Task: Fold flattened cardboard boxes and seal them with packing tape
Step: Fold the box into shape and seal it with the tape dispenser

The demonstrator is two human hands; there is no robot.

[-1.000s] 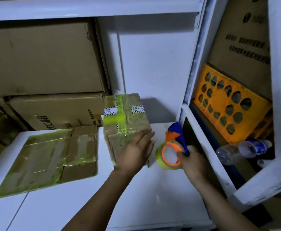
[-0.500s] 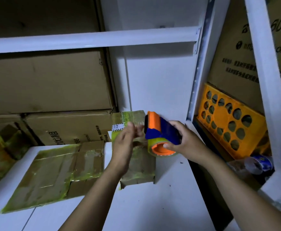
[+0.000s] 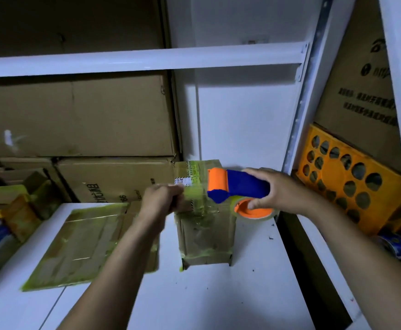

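shelf [image 3: 218, 294], left hand [image 3: 161, 198] drew tape [image 3: 194, 193] from dispenser [image 3: 240, 186]

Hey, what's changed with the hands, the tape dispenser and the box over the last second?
The right hand lifted the tape dispenser from the shelf up to the top of the box. The left hand left the box, curled and now seems to pinch the tape, drawing it leftward. The box stayed standing; the flattened cardboard beside it did not move.
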